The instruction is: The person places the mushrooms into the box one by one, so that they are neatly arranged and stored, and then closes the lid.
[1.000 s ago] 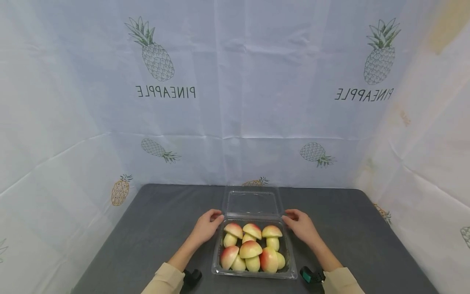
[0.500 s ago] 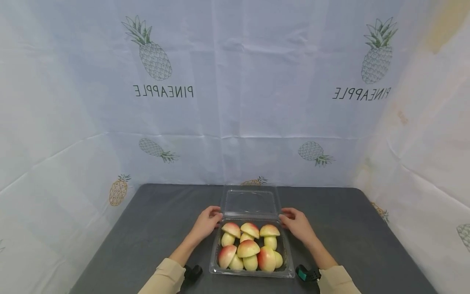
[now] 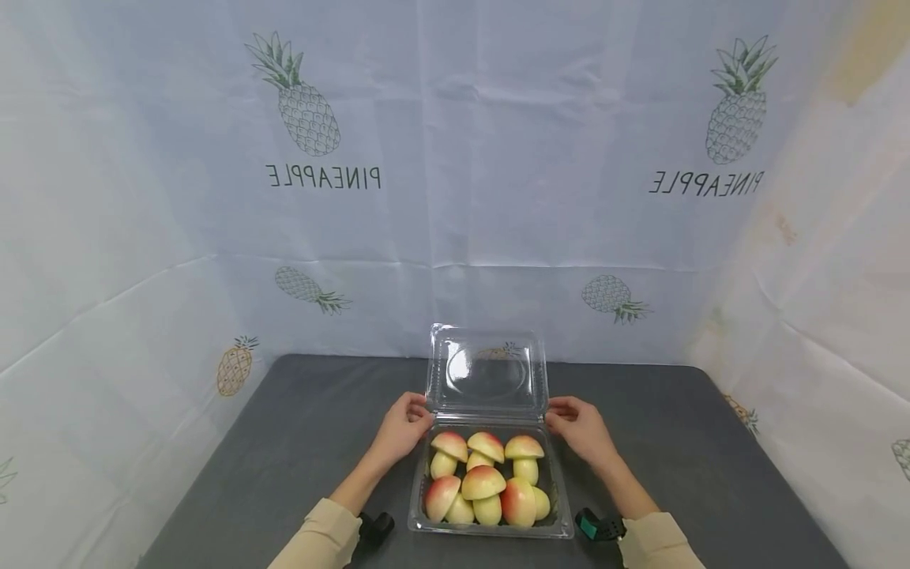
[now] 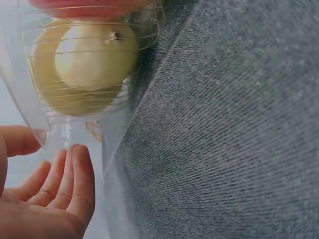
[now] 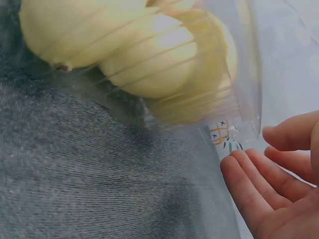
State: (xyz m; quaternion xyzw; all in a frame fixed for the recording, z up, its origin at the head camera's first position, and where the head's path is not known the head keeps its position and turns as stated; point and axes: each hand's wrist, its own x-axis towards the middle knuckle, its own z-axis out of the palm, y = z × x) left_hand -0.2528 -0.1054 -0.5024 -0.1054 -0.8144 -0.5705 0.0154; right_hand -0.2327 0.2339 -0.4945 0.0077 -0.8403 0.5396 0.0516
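Note:
A clear plastic clamshell box (image 3: 490, 531) stands in front of me, holding several mushroom-shaped pieces (image 3: 483, 482) with red-yellow caps and pale yellow stems. Its hinged lid (image 3: 526, 387) is tilted up at the far side. My left hand (image 3: 400, 433) is at the back left corner by the hinge; in the left wrist view its thumb (image 4: 22, 141) touches the clear rim and the fingers extend below. At the back right corner is my right hand (image 3: 583, 433). The right wrist view has that thumb (image 5: 289, 133) close to the plastic edge, fingers extended.
The box rests on a dark grey table (image 3: 327, 427). White cloth (image 3: 483, 197) printed with pineapples hangs behind and on both sides. Black wrist devices (image 3: 377, 528) show near the sleeves.
The lid has tilted upward from lying back nearly flat. Both hands have stayed by the hinge corners, with their fingers slightly higher. The pieces have not shifted in the box.

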